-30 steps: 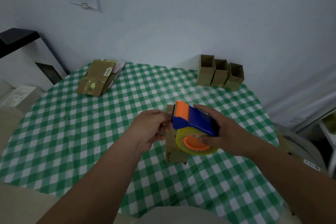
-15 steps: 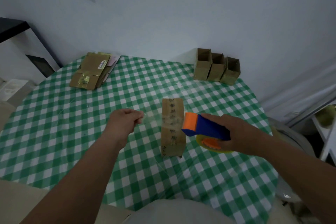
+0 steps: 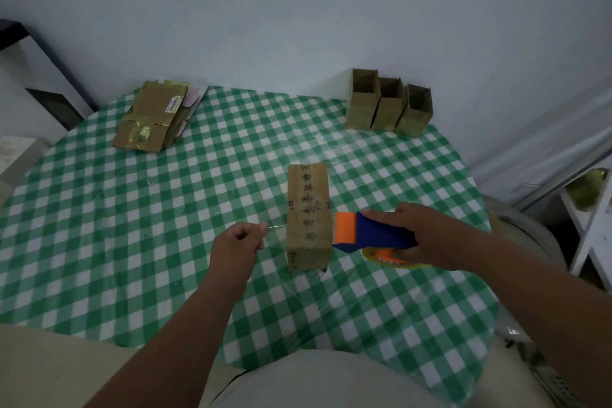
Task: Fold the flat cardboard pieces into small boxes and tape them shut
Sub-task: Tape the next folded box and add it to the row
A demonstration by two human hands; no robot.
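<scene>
A small brown box (image 3: 308, 215) lies on its side near the middle of the table (image 3: 165, 209), a bit toward the right edge. The left hand (image 3: 239, 243) pinches the loose end of the clear tape (image 3: 276, 235) between thumb and finger, just beside the box's left side. The right hand (image 3: 427, 235) wraps its fingers around the blue and orange tape holder (image 3: 371, 232), which sits at the box's right side. The tape looks stretched over the box between the two hands.

To do this step well, I think the tape must stay tight and flat so it does not curl or stick to itself. Bring both hands down together so the strip lands across the box flaps. Then rub it smooth and tear it off.

Flat cardboard pieces (image 3: 155, 116) wait at the far left edge. Three open boxes (image 3: 387, 106) stand at the far right edge.
</scene>
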